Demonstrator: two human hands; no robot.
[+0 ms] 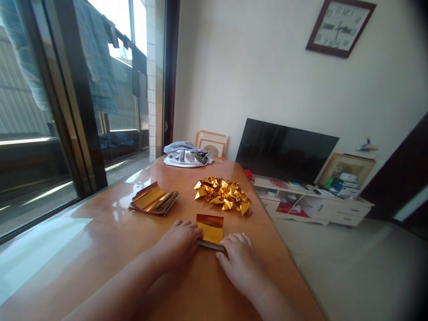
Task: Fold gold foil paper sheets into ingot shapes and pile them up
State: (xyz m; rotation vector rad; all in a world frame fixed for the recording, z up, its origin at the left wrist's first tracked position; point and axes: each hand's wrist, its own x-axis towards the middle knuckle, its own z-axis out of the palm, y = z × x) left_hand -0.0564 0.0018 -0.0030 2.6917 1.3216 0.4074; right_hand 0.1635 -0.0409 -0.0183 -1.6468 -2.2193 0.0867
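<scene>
Up in the top right corner of the frame, the wall clock (340,26) is showing the only readable marks here: hour numerals running round its pale square face, appearing reversed as if mirrored, with 12 near the top centre and figures like 5 and 8 sitting along the edges. Lower right, small packages on the white cabinet (334,207) are carrying print, but it is coming through too small and blurred to read. Nothing else is showing legible text.

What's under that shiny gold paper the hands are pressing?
Under the gold paper only the wooden table shows. Both the left hand and right hand cover its near edge, hiding anything beneath.
</scene>
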